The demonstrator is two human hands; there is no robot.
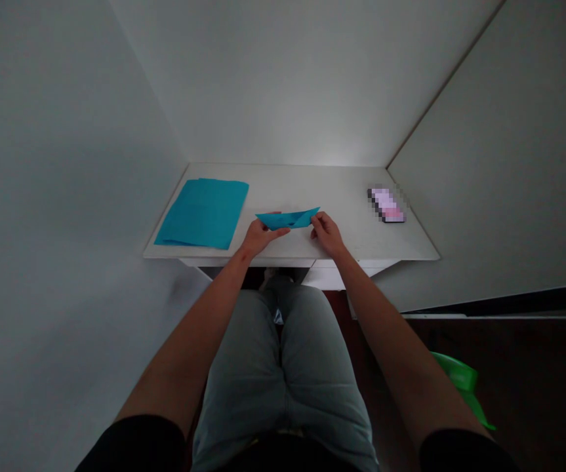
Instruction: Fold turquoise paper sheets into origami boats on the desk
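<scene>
A folded teal paper shape [290, 218], long and pointed at both ends, sits at the middle of the small white desk [342, 196]. My left hand [259, 235] pinches its left end with fingers closed on the paper. My right hand [326, 233] grips its right end the same way. Both forearms reach out over my lap in light grey trousers.
A stack of flat teal paper sheets [202, 213] lies on the desk's left side. A phone [387, 204] with a blurred screen rests at the right. White walls close in the desk on three sides. A green object [462, 387] stands on the dark floor at my right.
</scene>
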